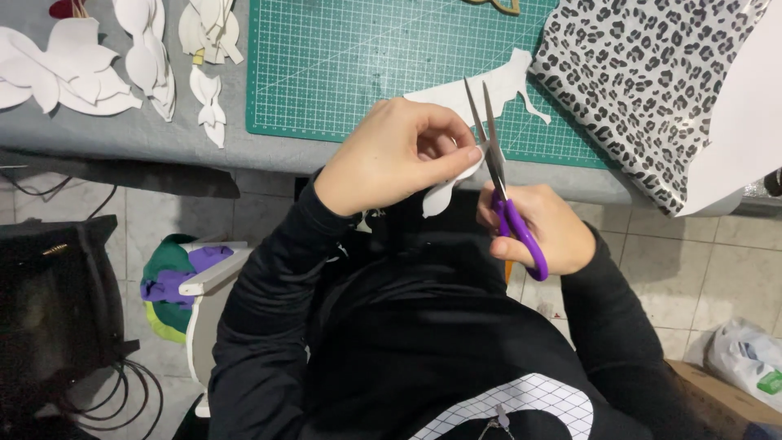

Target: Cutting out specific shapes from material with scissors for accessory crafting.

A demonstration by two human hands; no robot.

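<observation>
**Trimming a white cut-out, held off the surface**

White paper shape (pixel 446 189) sits just below the green cutting mat (pixel 342 65), pinched by left hand (pixel 395 155) fingers (pixel 456 155). Right hand (pixel 533 228) grips purple scissors (pixel 501 187), blades nearly closed beside the pinch. Best to turn the paper and keep fingertips off the blade line.

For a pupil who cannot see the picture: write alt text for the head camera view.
A person's right hand works purple-handled scissors on a white paper piece held by the left hand, at the edge of a grey table with a green cutting mat, white cut-outs and leopard-print sheet.
</observation>
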